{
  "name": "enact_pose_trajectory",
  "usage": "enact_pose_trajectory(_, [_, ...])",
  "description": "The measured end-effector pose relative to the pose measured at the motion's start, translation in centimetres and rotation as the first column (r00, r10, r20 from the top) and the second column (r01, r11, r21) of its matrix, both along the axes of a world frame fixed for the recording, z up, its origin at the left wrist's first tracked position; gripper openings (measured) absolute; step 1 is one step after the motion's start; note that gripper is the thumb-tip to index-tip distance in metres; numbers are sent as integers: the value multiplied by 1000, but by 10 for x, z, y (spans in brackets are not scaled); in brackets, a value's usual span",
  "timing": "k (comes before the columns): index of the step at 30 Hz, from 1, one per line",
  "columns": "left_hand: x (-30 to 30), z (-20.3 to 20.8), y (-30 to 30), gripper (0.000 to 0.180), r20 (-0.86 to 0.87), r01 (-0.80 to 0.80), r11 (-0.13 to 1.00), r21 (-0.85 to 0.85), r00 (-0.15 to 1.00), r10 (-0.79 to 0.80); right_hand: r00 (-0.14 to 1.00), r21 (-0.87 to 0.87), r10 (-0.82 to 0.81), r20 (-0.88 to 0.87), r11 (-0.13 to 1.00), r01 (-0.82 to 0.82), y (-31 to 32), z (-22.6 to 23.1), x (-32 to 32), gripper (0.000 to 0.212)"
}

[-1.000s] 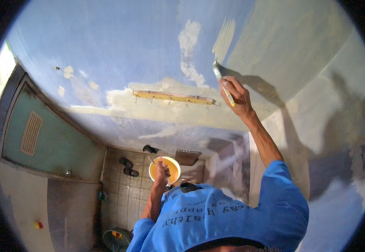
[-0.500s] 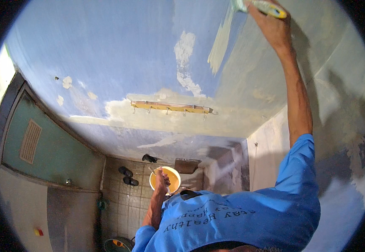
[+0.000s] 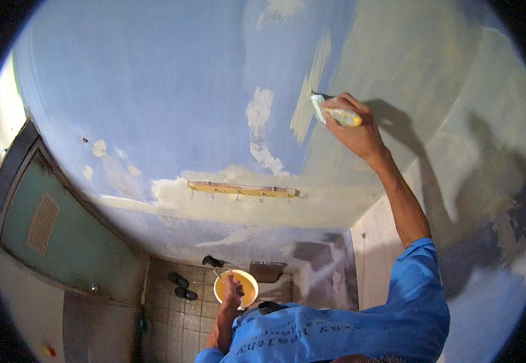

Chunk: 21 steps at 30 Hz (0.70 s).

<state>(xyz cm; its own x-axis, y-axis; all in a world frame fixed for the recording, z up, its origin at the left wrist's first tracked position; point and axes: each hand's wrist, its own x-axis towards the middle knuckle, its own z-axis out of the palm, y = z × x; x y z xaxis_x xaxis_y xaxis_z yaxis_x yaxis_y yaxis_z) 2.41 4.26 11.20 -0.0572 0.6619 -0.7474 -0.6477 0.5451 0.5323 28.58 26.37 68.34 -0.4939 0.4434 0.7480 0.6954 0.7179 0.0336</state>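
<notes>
My right hand [image 3: 356, 130] is closed around the yellow-and-white handle of a paintbrush [image 3: 341, 116]. The brush's pale, paint-coated bristle end is at the blue wall [image 3: 172, 78], just right of a fresh pale-yellow paint streak [image 3: 302, 115]. Down by my waist, my left hand [image 3: 232, 291] is closed at the near-left side of a round white bucket [image 3: 255, 289] holding yellow-orange paint. A thin rod [image 3: 217, 274] sticks out past its fingers; whether it is a stick or the bucket's handle I cannot tell.
A yellow wooden hook rail [image 3: 241, 189] is fixed across the wall below the brush. On the left stands a green door [image 3: 63, 242]. Black sandals [image 3: 181, 287] lie on the tiled floor [image 3: 169, 317]. The side wall [image 3: 480, 139] meets this one at right.
My right hand has brought the brush down from the top of the picture beside the pale streak. The whole view has tilted slightly upward. My left hand stays at the bucket.
</notes>
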Motion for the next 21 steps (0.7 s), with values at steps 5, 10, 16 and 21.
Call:
enact_pose_trajectory(5, [-5, -11, 0, 60, 41, 45, 999, 5, 998, -45, 995, 178, 9, -103, 984, 10, 15, 82, 8, 18])
enact_pose_trajectory(10, [-9, 2, -3, 53, 43, 23, 996, -81, 999, -20, 992, 423, -21, -123, 903, 72, 22, 156, -1, 25])
enact_pose_trajectory(16, [-15, -49, 0, 61, 100, 21, 1000, 22, 995, -23, 999, 645, 15, 48, 763, -43, 38, 124, 5, 30])
enact_pose_trajectory(21, [-16, -40, -4, 55, 83, 17, 999, 32, 996, -20, 997, 289, 12, 74, 957, -33, 20, -3, 20, 28])
